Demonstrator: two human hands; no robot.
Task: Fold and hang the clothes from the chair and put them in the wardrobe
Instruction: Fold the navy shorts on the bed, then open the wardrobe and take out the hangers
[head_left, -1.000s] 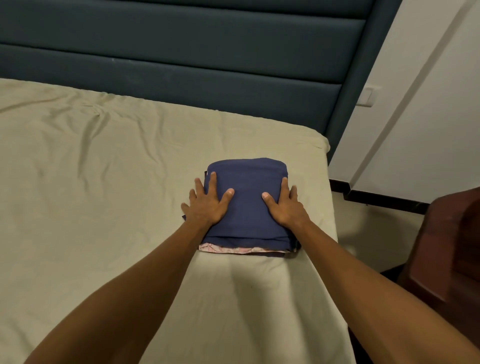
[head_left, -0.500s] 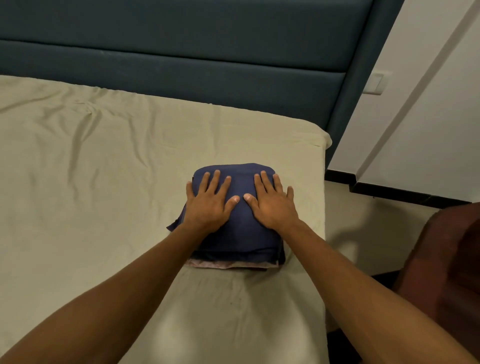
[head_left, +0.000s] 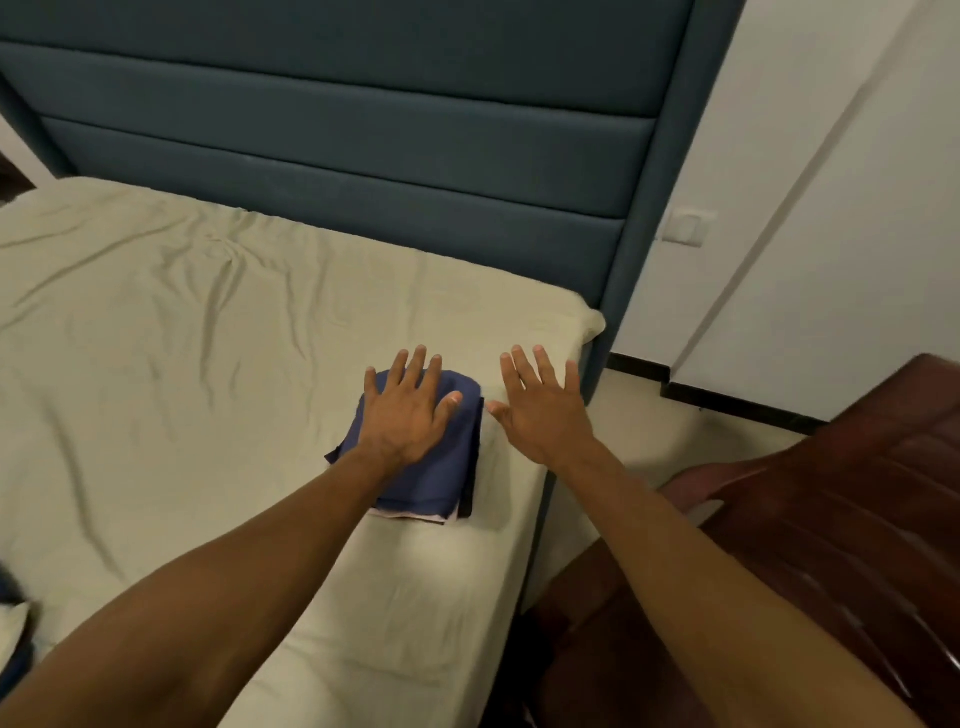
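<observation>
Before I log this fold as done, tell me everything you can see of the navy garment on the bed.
The navy garment is soft, matte cloth folded into a compact, roughly square bundle, lying flat near the bed's right edge. A pale pink layer peeks out at its near edge, and one corner juts left. The left hand rests flat on it; the right hand is beside it.

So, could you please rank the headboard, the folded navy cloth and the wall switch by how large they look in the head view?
1. Headboard
2. Navy cloth
3. Wall switch, though it sits farther away.

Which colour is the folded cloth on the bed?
Navy blue folded cloth, seen in head view.
</observation>
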